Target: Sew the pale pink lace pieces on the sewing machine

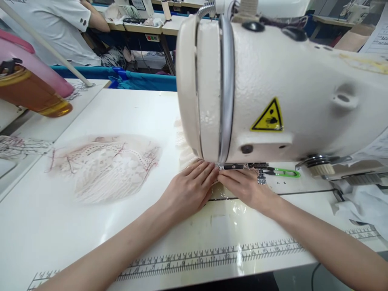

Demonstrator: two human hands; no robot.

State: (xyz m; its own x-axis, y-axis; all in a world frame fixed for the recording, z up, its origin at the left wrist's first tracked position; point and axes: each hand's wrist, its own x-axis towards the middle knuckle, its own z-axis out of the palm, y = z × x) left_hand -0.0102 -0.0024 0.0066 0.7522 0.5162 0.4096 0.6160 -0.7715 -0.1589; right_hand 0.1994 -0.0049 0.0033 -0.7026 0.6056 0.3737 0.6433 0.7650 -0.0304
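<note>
A white sewing machine (209,89) stands over the work, its head hiding most of the needle area. My left hand (190,186) lies left of the presser foot (221,166), fingers pressed together on a pale cream fabric (184,147). From the right, my right hand (245,186) reaches in under the machine head, its fingers closed at the same spot. The fingertips of both hands almost meet in front of the foot. Most of the fabric there is covered by my hands and the machine. Green thread snips (283,172) lie just behind my right hand.
Cream lace pieces (112,169) with red threads lie on the left of the white table (145,230). A printed ruler (200,260) runs along the front edge. An amber bottle (33,91) and a pink container (45,60) stand left. A person in white (57,28) sits beyond.
</note>
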